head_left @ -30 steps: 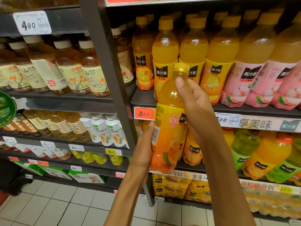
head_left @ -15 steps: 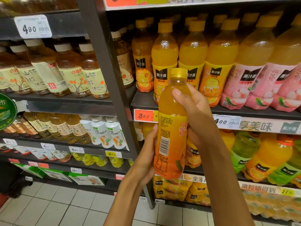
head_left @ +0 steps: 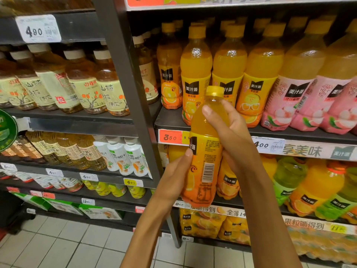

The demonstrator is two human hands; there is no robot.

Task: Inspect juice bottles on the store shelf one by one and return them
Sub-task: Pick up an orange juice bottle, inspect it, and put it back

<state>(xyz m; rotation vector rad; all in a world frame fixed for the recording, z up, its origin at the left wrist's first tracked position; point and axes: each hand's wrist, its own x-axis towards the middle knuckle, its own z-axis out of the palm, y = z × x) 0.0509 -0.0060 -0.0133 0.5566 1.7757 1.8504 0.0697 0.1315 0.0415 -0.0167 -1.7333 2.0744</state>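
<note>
Price tags, white floor tiles

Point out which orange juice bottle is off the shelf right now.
The orange juice bottle gripped by both hands, left hand low, right hand high; every other bottle stands on a shelf.

Two bare forearms reach up from the lower edge; no sleeve covers either as far as they show; left hand and right hand are ungloved; short, unpainted nails.
</note>
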